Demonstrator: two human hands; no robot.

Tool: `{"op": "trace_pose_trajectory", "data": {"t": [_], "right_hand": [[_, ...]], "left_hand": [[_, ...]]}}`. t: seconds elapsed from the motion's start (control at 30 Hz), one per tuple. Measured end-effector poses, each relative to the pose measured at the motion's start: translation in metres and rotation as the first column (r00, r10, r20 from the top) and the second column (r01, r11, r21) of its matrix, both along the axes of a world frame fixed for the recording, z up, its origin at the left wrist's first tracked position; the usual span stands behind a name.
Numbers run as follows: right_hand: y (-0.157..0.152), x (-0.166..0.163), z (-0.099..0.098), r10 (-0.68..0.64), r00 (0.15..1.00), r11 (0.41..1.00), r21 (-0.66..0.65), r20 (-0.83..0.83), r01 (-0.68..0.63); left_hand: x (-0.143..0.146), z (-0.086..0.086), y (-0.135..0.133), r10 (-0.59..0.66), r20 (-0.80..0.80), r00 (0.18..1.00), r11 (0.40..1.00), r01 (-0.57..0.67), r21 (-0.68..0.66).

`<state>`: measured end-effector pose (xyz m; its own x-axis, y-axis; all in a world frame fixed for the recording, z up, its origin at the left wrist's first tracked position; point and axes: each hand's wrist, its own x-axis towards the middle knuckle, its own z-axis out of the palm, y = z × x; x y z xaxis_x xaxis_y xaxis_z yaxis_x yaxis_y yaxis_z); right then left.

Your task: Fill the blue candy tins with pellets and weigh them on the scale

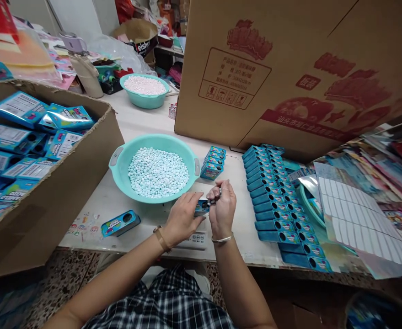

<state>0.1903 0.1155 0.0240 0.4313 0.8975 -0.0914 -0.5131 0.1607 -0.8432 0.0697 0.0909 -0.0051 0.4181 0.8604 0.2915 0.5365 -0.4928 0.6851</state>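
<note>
My left hand (182, 214) and my right hand (223, 208) meet over the table's front edge, both closed on one small blue box (201, 206) held between them. Just beyond them stands a teal basin (120, 161) full of small pale blue-white pellets. A short stack of the same blue boxes (213, 163) sits right of the basin. Two long rows of blue boxes (276, 201) lie further right. One loose blue box (120, 223) lies on the table to my left.
A big open carton (84, 155) with several blue boxes stands at left. A tall printed carton (290, 68) blocks the back right. A second teal basin (145, 97) with white pellets is at the back. Sticker sheets (355, 214) and printed sheets lie at right.
</note>
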Motion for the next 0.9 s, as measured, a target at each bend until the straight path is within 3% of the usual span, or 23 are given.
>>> {"op": "trace_pose_trajectory", "data": {"t": [0.27,0.37,0.53,0.67,0.77,0.83,0.9], "right_hand": [[-0.002,-0.004,-0.003,-0.005,1.000,1.000,0.014,0.030,0.005],[0.000,0.000,-0.001,-0.010,0.999,1.000,-0.022,-0.034,0.009],[0.003,0.038,0.003,0.041,0.950,0.995,-0.070,-0.310,-0.066],[-0.006,0.068,-0.001,0.034,0.933,0.997,-0.058,-0.358,-0.058],[-0.017,0.071,-0.008,0.045,0.977,0.995,-0.075,-0.207,-0.062],[-0.024,0.068,-0.011,0.099,0.995,0.989,-0.113,0.003,-0.098],[-0.030,0.062,-0.011,0.221,0.938,0.968,-0.177,0.267,-0.178]], "left_hand": [[0.006,-0.005,0.005,0.018,0.000,1.000,1.000,-0.018,-0.010],[0.003,-0.005,0.004,0.021,0.035,0.999,1.000,-0.021,-0.004],[-0.026,0.017,-0.002,0.071,0.226,0.972,0.991,-0.093,0.091],[-0.057,0.036,-0.005,0.252,0.377,0.891,0.964,-0.265,-0.017],[-0.068,0.035,-0.007,0.313,0.430,0.847,0.950,-0.287,-0.127],[-0.068,0.029,-0.008,0.324,0.433,0.841,0.946,-0.278,-0.169],[-0.066,0.022,-0.010,0.319,0.424,0.847,0.946,-0.260,-0.193]]}}
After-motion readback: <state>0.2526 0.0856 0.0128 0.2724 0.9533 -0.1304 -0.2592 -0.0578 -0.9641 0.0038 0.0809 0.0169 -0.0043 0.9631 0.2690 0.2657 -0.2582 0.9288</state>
